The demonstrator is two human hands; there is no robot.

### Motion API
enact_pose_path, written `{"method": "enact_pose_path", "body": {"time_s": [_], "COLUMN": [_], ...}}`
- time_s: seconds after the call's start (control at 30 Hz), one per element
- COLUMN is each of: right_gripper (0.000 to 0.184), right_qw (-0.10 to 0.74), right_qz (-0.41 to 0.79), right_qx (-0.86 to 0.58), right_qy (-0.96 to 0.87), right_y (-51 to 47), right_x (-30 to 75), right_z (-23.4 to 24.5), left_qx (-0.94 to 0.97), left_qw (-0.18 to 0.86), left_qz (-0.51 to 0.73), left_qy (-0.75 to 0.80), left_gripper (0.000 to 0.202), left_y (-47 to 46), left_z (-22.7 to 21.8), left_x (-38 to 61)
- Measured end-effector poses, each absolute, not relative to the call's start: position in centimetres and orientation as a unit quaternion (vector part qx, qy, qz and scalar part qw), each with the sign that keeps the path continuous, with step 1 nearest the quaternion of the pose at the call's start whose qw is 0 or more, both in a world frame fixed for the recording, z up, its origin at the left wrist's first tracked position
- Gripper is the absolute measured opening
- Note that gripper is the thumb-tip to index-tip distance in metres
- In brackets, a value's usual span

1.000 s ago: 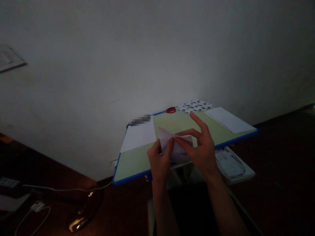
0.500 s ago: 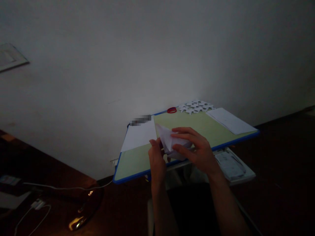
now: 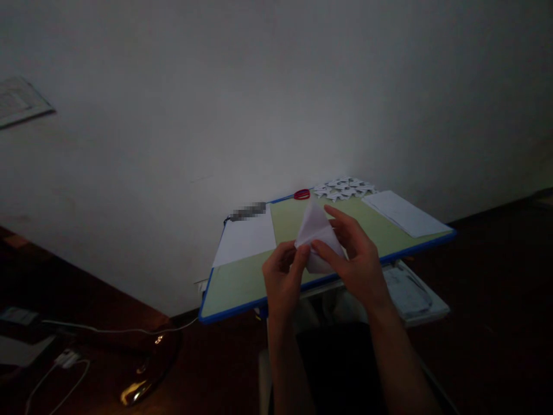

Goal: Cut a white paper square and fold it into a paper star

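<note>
Between my two hands, above the front edge of the table [image 3: 242,288], is a folded white paper [image 3: 318,227] with a pointed top. My left hand [image 3: 283,274] pinches its lower left corner between thumb and bent fingers. From the right, my right hand [image 3: 354,259] grips it, the thumb pressed on the near face and the fingers behind or beside the far side. Part of the paper's right side is covered by the right thumb and fingers.
White sheets [image 3: 408,213] lie on the table's right side, another white sheet [image 3: 246,236] on its left. Red-handled scissors [image 3: 301,194] and several folded paper pieces [image 3: 343,187] sit along the back edge by the wall. An open drawer [image 3: 415,297] juts out below right.
The folded paper has turned so its point faces up and its near face shows. My left hand's fingers have closed on its corner; my right thumb has shifted onto the near face.
</note>
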State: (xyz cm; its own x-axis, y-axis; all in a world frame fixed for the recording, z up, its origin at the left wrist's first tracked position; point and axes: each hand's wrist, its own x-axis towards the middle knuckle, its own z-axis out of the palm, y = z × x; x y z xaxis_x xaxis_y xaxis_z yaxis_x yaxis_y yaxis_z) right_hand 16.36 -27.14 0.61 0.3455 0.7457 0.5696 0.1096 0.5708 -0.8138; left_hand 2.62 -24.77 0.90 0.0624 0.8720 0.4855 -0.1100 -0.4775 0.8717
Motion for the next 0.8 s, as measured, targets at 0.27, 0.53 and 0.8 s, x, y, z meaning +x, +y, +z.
{"method": "enact_pose_path", "body": {"time_s": [0.27,0.53,0.8], "right_gripper": [0.063,0.059,0.02], "right_qw": [0.722,0.661,0.599], "right_qz": [0.286,0.198,0.213], "right_qx": [-0.358,-0.362,-0.393], "right_qy": [-0.518,-0.627,-0.665], "right_y": [-27.4,-28.5,-28.7], "right_x": [17.0,19.2,20.9], "right_z": [0.7,0.6,0.3], "left_qx": [0.609,0.735,0.739], "left_qw": [0.385,0.261,0.217], "left_qz": [0.61,0.523,0.541], "left_qy": [0.329,0.344,0.338], "left_gripper": [0.026,0.016,0.022], "left_y": [-24.6,-24.8,-24.8], "left_z": [0.6,1.1,0.8], "left_x": [2.2,0.9,0.4]}}
